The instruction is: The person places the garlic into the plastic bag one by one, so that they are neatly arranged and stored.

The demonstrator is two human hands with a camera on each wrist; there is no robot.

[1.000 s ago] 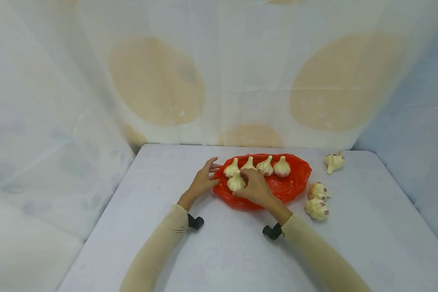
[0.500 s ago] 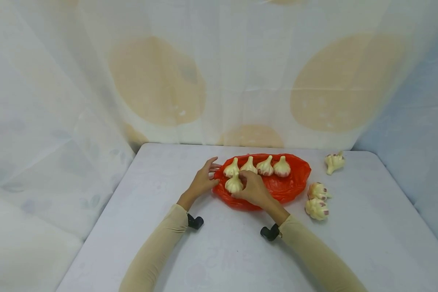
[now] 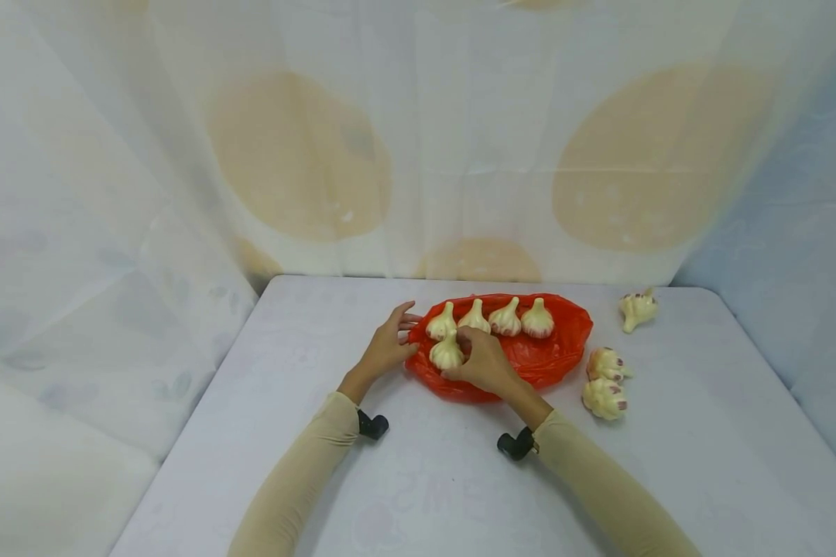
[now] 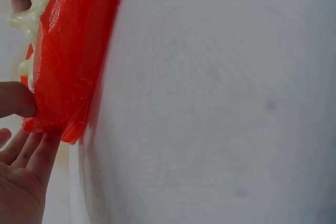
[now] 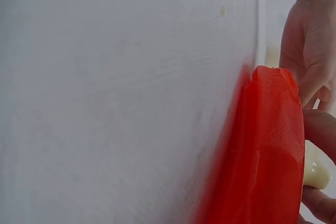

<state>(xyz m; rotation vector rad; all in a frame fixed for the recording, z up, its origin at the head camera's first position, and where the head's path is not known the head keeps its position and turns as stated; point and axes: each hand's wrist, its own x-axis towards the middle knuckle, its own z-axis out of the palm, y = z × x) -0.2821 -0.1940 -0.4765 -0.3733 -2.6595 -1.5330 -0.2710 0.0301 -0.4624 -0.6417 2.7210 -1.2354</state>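
Note:
A red plastic bag (image 3: 536, 357), spread into an open oval, lies on the table with several pale garlic bulbs in it. My right hand (image 3: 489, 360) reaches in from the right and holds a garlic bulb (image 3: 447, 353) between thumb and fingers, near the left end. That bulb stands with its neck up. At the bag's left end, my left hand (image 3: 385, 346) grips the rim, the thumb on the near side and the fingers farther back. In the left wrist view the red bag (image 4: 73, 51) shows between its thumb and fingers. Behind the held bulb, garlic bulbs (image 3: 505, 317) stand in a row.
To the right of the bag, two garlic bulbs (image 3: 605, 398) lie touching each other on the white table (image 3: 418, 495). Another bulb (image 3: 638, 309) lies farther back. Hanging cloth (image 3: 488, 155) encloses the table at the back and sides.
My right hand has shifted slightly left and down with the garlic bulb, then stayed there. The left hand keeps its place at the bag's end.

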